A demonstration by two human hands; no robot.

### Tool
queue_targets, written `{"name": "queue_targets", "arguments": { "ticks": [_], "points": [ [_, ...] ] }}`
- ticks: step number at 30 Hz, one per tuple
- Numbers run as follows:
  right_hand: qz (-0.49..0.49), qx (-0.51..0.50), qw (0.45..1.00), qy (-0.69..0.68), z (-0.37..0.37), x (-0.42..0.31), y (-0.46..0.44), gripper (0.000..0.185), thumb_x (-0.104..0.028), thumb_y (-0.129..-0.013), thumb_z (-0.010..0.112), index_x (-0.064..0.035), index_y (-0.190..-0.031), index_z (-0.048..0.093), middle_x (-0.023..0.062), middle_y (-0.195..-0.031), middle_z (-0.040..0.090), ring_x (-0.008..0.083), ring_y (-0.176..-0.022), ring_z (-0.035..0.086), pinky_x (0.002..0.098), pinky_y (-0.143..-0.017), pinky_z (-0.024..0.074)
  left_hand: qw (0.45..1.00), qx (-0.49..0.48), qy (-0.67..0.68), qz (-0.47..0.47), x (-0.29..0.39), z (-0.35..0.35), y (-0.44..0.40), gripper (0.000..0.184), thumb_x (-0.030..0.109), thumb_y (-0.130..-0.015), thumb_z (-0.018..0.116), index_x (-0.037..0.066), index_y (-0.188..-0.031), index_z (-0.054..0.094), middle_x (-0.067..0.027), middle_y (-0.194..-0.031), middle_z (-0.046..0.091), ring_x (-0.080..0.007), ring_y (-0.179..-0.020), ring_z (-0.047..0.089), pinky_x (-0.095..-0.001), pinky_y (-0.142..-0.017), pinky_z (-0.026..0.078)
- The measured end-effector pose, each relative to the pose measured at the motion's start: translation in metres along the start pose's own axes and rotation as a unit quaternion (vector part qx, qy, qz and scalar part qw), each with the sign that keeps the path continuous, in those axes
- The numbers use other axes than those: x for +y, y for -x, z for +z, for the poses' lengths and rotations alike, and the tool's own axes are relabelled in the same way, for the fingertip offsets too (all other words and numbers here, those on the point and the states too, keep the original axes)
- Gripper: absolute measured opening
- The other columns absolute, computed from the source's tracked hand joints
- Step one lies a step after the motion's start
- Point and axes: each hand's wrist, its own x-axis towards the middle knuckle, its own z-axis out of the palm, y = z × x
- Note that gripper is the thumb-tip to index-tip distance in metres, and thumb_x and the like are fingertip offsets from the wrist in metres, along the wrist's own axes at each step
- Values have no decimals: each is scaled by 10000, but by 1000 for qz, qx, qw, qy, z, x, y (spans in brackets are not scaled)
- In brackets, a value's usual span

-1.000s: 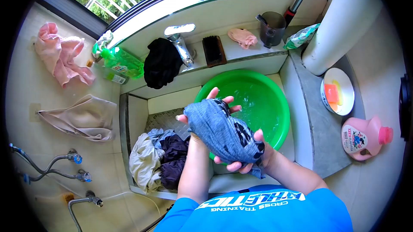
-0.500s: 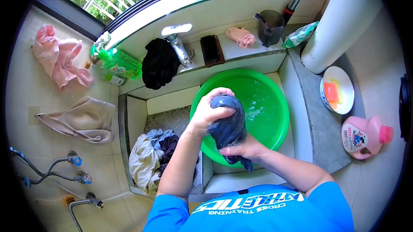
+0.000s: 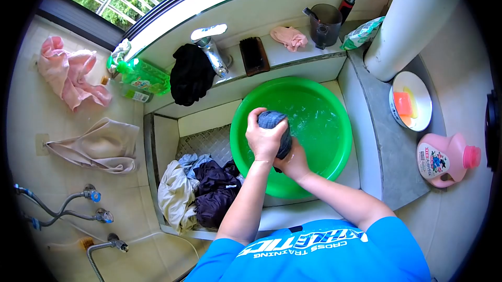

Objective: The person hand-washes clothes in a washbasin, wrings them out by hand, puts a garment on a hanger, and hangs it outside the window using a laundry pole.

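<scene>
Left hand, right hand gripping blue-grey fabric wad, seemingly mid-squeeze; crumpled cream-and-purple cloth heap, done or pending unclear.

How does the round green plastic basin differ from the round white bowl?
The green plastic basin looks much larger than the white bowl. The basin holds liquid; the bowl holds an orange block and something yellow. The basin sits within the pale-walled sink, the bowl on the grey ledge. Both are round and open-topped.
</scene>
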Motion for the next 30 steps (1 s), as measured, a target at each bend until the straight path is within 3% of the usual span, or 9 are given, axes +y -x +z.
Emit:
{"name": "queue_targets", "arguments": {
  "ticks": [7, 10, 15, 19, 21, 24, 27, 28, 30],
  "points": [
    [-141, -41, 989, 20, -13, -17, 3, 661, -356, -592, 849, 9, -1032, 518, 121, -894, 644, 258, -796, 643, 356, -714, 515, 990, -18, 62, -122, -22, -20, -18, 595, 293, -649, 804, -8, -1082, 530, -124, -936, 605, -189, -837, 584, -299, -759, 480],
    [212, -383, 884, -165, -45, -53, -6, 374, -308, -741, 752, -42, -951, 594, 41, -799, 650, 97, -667, 640, 194, -437, 427, 957, -179, 95, -206, -26, -35, -24, 795, 422, -745, 728, -1, -1314, 368, -166, -1093, 569, -221, -959, 569, -323, -835, 459],
    [351, -374, 736, -442, -75, -80, -3, 471, -239, -800, 653, 35, -1160, 522, 155, -1011, 617, 150, -704, 626, 168, -428, 433, 810, -338, 378, -295, -24, -82, -26, 719, 509, -923, 469, 42, -1416, 235, -194, -1314, 462, -270, -1171, 491, -436, -946, 415],
    [348, -463, 562, -590, -71, -98, 15, 660, -241, -755, 616, 51, -1293, 369, 238, -1175, 515, 178, -698, 533, 149, -430, 375, 740, -292, 566, -218, -21, -67, -23, 919, 610, -783, 603, 54, -1421, 243, -201, -1372, 391, -352, -1254, 412, -495, -1020, 371],
    [336, -485, 532, -607, -66, -105, 26, 717, -263, -729, 634, 51, -1306, 347, 268, -1178, 496, 183, -683, 516, 148, -412, 355, 574, -404, 701, -125, 19, -67, -14, 1018, 601, -718, 681, 44, -1432, 218, -212, -1401, 340, -403, -1253, 393, -507, -1004, 388],
    [295, -471, 583, -592, -66, -109, 40, 782, -304, -680, 693, 47, -1289, 348, 290, -1127, 498, 200, -643, 526, 164, -391, 359, 507, -436, 743, -9, 35, -64, -13, 1027, 586, -655, 749, 28, -1378, 279, -223, -1341, 368, -410, -1200, 434, -479, -979, 418],
    [273, -453, 612, -588, -69, -118, 44, 796, -325, -646, 736, 46, -1255, 382, 266, -1042, 529, 191, -617, 528, 178, -394, 365, 633, -418, 648, -64, 30, -81, -14, 932, 596, -647, 742, 109, -1311, 307, -204, -1289, 392, -434, -1173, 461, -605, -939, 416],
    [275, -437, 620, -591, -69, -119, 46, 798, -331, -628, 758, 45, -1235, 402, 247, -978, 555, 180, -607, 530, 185, -397, 370, 700, -386, 589, -117, 52, -90, -11, 774, 526, -674, 766, 94, -1174, 363, -181, -1194, 425, -416, -1106, 510, -563, -925, 449],
    [281, -475, 633, -543, -77, -115, 39, 783, -322, -624, 766, 42, -1222, 415, 221, -912, 569, 164, -605, 530, 191, -406, 376, 700, -379, 581, -168, 64, -94, -12, 693, 340, -658, 771, 63, -1166, 389, -176, -1170, 456, -334, -1074, 517, -451, -935, 441]
  ]
}}
